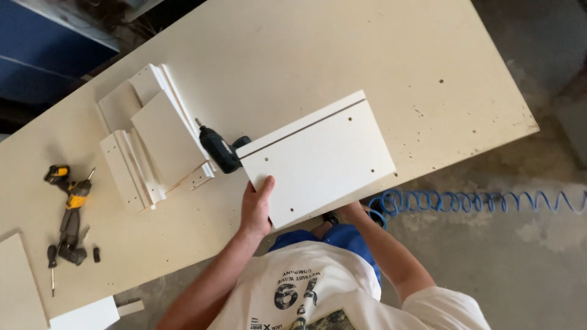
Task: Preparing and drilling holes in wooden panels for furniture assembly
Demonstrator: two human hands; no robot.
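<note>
I hold a white rectangular panel point(318, 159) over the near edge of the workbench point(342, 55). It has a groove along its far side and small drilled holes. My left hand point(255, 208) grips its near left corner, thumb on top. My right hand point(354, 211) reaches under the near edge, its fingers hidden beneath the board. A dark cordless drill point(219, 148) lies on the bench just left of the panel, its rear end next to the panel's far left corner.
A stack of white panels point(153, 134) lies left of the drill. Farther left are a yellow-and-black drill point(70, 208) and a screwdriver point(52, 269). More white boards point(18, 281) sit at the lower left. A blue coiled air hose point(477, 200) runs across the concrete floor.
</note>
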